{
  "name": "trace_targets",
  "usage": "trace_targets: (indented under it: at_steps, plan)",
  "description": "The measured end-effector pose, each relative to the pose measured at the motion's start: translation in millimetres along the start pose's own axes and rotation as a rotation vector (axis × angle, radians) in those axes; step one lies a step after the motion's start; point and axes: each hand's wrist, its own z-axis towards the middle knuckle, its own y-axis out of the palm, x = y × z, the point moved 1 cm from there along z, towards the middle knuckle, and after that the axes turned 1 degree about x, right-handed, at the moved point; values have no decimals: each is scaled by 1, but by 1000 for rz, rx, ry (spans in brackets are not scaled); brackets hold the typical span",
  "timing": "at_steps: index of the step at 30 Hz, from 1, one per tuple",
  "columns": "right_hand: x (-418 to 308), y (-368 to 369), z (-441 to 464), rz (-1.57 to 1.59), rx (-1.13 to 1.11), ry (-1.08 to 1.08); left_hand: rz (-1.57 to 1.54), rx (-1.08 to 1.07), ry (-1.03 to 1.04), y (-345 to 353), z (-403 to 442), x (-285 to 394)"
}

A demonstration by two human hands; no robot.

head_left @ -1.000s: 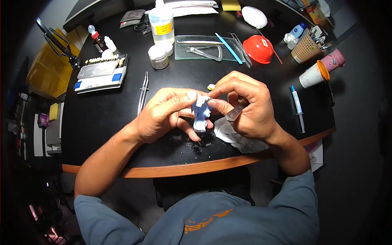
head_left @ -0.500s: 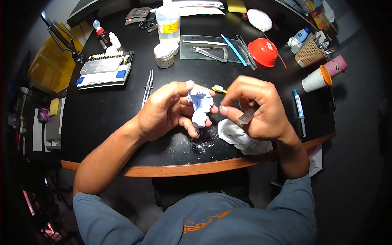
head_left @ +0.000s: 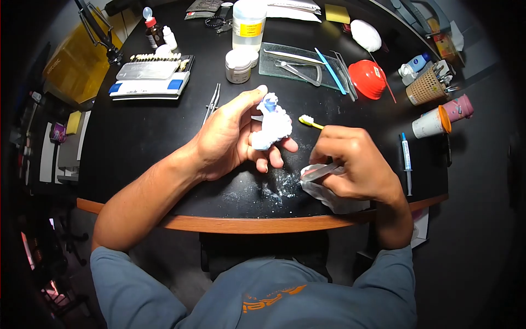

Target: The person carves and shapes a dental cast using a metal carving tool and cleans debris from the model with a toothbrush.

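Observation:
My left hand (head_left: 227, 131) holds up a pale blue and white dental cast (head_left: 275, 125), thumb at its top and fingers beneath. The cast's toothed side faces to the right. Lower and to the right, my right hand (head_left: 359, 162) is closed around a metal spatula-like tool (head_left: 319, 172), whose tip points left over a crumpled white tissue (head_left: 335, 198). From this angle I cannot tell whether the tool touches the tissue. A yellow toothbrush (head_left: 311, 122) lies between the hands, just beyond the right one. White crumbs (head_left: 279, 185) are scattered on the black table below the cast.
Tweezers (head_left: 212, 103) lie behind my left hand, near a shade guide (head_left: 153, 74). Farther back stand a white jar (head_left: 238, 68) and a clear bottle (head_left: 249, 41). A glass slab (head_left: 268, 66) carries tools beside a red bowl (head_left: 367, 79). A syringe (head_left: 406, 159) lies at the right.
My right hand has moved down and away from the cast, bringing the tool over the tissue. The cast has turned in my left hand and sits slightly higher. The whole view has shifted a little.

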Motion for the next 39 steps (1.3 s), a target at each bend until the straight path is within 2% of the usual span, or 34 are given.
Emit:
trace_targets:
  at_steps: [2,4,5,6,8,9,13,23,26,28,29,32,33,36,39]
  plan:
    - [-5,-5,2,-36,112,-21,-7,-10,3,1,-2,0]
    - [-8,-5,1,45,279,-36,15,-5,11,2,-2,0]
    - [-6,-2,1,185,383,-122,39,5,17,2,-3,-1]
    - [-9,-7,-2,205,363,-69,62,15,23,2,-3,-2]
    - [3,5,0,272,522,-209,73,75,22,9,-5,-2]
    - [1,11,2,280,600,-179,89,78,41,8,-3,-4]
    - [4,15,-8,341,614,-177,205,118,89,8,-6,-5]
    - [-3,33,3,327,667,-420,234,102,126,11,-8,-7]
    - [-7,37,1,418,623,-347,235,83,140,14,-10,-6]
    - [-13,45,0,586,592,-221,247,83,156,16,-9,-6]
    - [-9,46,3,610,558,-249,242,87,170,16,-9,-7]
    - [-6,44,2,550,502,-199,217,93,201,12,-8,-8]
    - [-10,45,5,556,559,-224,202,91,205,9,-8,-8]
    - [-21,36,8,479,508,-89,166,119,216,7,-9,-7]
    - [-15,35,12,376,518,-145,185,167,256,11,-10,-6]
